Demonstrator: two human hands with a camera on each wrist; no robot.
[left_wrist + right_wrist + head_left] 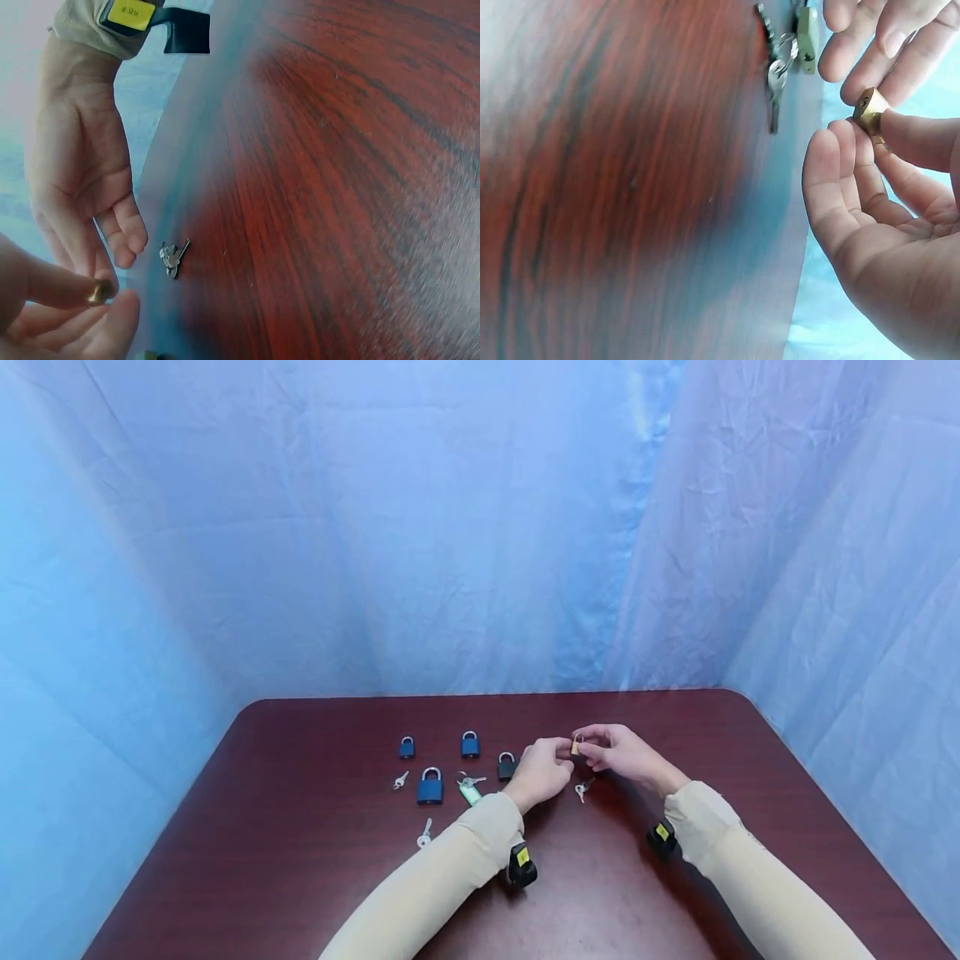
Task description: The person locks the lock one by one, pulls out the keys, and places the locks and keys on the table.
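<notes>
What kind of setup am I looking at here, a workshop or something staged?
Likely a staged recording booth: wrinkled blue cloth backdrop on all sides, a bare dark wooden table, and blue padlocks with keys laid out beside both hands.

Both arms wear long, close-fitting cream sleeves [450, 868] that end at the wrists, leaving the left hand [542, 770] and right hand [626, 754] bare. Under each wrist sits a small black camera unit: the left unit [521, 864] and the right unit [662, 837], each marked with a yellow label. In the left wrist view the right one's label [132, 13] shows small dark print, too blurred to read, with a black strap [184, 31] running off beside it over the sleeve cuff.
</notes>
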